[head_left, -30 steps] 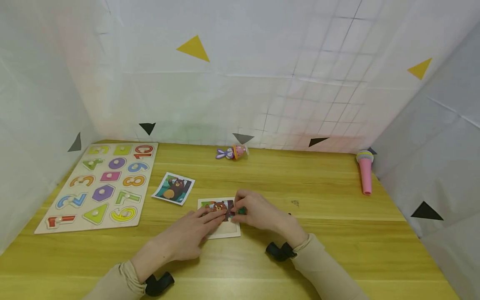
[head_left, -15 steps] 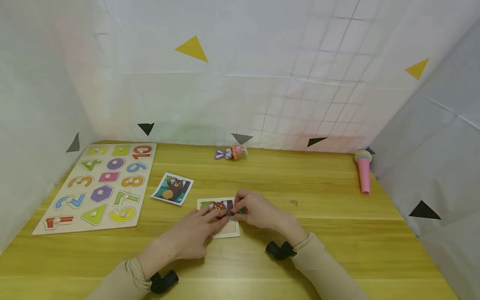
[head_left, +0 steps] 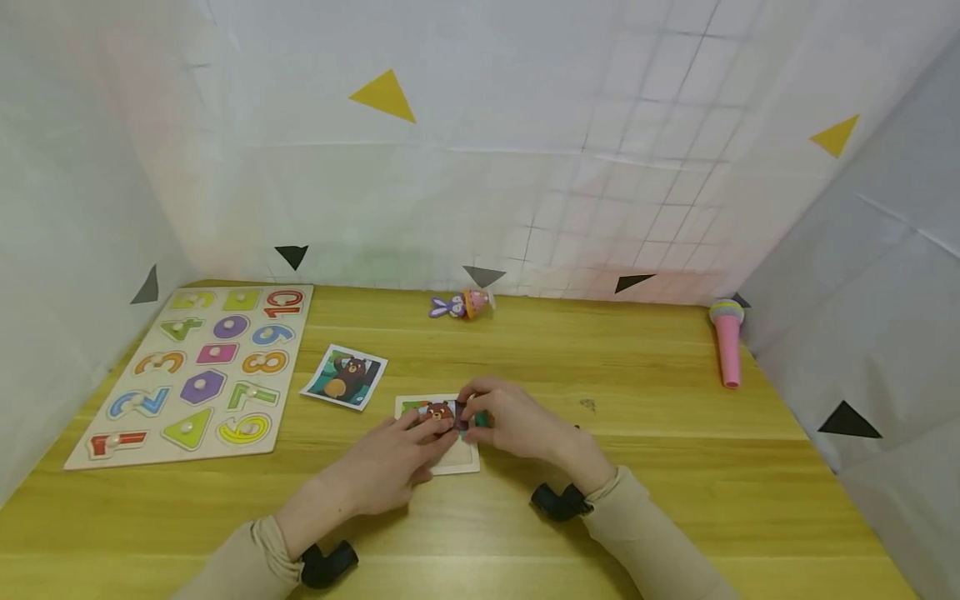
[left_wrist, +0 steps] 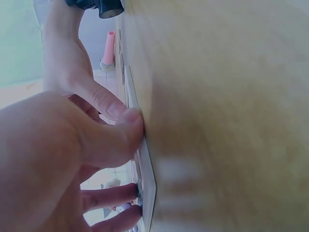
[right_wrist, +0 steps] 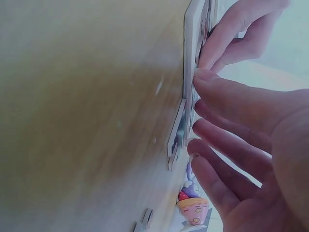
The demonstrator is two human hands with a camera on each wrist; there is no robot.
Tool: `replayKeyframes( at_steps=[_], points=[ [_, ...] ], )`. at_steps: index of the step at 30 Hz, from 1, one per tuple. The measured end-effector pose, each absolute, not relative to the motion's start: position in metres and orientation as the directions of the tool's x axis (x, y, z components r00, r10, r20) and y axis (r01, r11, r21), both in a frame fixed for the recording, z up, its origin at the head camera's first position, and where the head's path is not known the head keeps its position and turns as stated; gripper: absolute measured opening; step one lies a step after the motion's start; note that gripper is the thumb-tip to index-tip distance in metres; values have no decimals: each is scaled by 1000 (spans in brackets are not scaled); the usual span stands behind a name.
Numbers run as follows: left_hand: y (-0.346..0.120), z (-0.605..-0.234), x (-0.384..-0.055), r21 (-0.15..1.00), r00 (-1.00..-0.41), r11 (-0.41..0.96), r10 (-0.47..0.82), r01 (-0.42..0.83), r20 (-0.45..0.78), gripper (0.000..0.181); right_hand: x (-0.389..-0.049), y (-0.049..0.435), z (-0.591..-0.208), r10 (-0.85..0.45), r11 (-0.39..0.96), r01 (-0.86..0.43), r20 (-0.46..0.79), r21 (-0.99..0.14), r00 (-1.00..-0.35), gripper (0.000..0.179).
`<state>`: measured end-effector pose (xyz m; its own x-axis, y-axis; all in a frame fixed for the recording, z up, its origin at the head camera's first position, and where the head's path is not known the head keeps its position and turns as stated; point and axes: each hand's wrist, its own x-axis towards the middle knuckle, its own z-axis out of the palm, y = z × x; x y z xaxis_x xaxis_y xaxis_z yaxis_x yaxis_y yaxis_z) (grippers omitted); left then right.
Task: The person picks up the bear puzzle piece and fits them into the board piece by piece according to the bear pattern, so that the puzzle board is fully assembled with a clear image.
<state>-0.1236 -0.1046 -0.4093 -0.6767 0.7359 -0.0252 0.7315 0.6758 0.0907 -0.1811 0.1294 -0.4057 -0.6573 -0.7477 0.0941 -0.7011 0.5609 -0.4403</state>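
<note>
A small jigsaw tray [head_left: 459,458] with a white border lies at the middle of the table, its lower part bare. Bear-picture pieces [head_left: 438,409] fill its upper part. My left hand [head_left: 382,471] rests its fairly straight fingers on the picture; in the left wrist view its thumb [left_wrist: 128,130] lies at the tray's edge. Thumb and forefinger of my right hand [head_left: 513,421] pinch a dark purple puzzle piece [head_left: 461,412] at the tray's right side. Under that hand, a teal piece [right_wrist: 179,129] leans by the tray's edge, partly hidden.
A printed bear card [head_left: 347,377] lies behind and left of the tray. Farther left is a number-and-shape peg board [head_left: 202,358]. A rabbit toy with a pink cup-shaped base [head_left: 462,306] lies at the back, and a pink toy microphone [head_left: 727,346] at the far right.
The left hand has shifted slightly right over the picture. The right forefinger has moved a little left over the tray, with more dark purple showing beside it.
</note>
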Motion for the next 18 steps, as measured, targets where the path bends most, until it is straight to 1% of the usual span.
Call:
replayKeyframes(
  at_steps=[4, 7, 11, 18],
  points=[
    [-107, -408, -124, 131, -661, 654, 751, 745, 3, 52, -180, 130, -405, -737, 574, -695, 96, -434, -669, 13],
    [-112, -407, -123, 194, -665, 651, 747, 734, 8, 51, -179, 130, -405, -735, 573, -696, 103, -433, -670, 15],
    [-125, -405, -119, 270, -699, 676, 715, 686, -13, 50, -178, 129, -406, -738, 568, -699, 106, -435, -666, 17],
    [-146, -401, -114, 296, -755, 725, 655, 623, -16, 49, -178, 130, -408, -722, 583, -679, 100, -446, -685, 19]
  ],
)
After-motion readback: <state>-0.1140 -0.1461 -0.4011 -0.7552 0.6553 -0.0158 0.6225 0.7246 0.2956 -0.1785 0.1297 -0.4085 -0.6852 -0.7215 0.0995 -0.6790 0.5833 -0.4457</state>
